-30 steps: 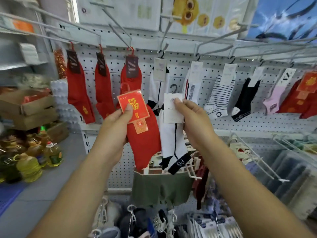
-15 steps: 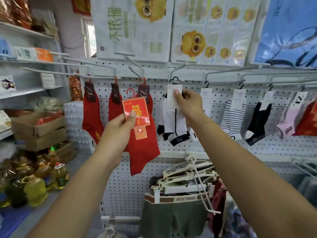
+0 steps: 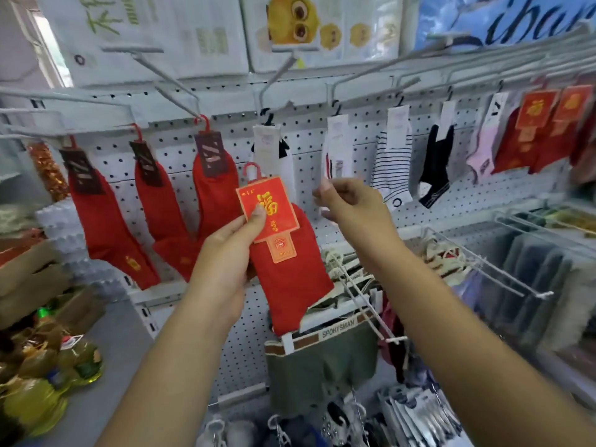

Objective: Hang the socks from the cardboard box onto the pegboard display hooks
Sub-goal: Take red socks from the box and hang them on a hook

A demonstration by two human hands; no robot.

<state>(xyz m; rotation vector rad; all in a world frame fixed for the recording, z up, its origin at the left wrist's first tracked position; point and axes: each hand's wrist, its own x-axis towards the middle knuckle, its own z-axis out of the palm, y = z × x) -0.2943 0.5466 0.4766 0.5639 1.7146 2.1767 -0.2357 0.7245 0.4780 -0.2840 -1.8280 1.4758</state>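
A: Bright, even light; the window [image 3: 45,56] at the upper left of the frame is blown out to white
B: Shadows?
A: Only soft, faint ones behind the socks [image 3: 106,221] on the pegboard [image 3: 180,156]
B: Sharpness?
A: The centre is fairly crisp. The right edge and lower left are smeared, and the rails [image 3: 483,69] across the top bow with lens distortion

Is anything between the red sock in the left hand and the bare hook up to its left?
Nothing visible. The left hand holds the red sock by its card below the bare hook; the right hand is off to one side.
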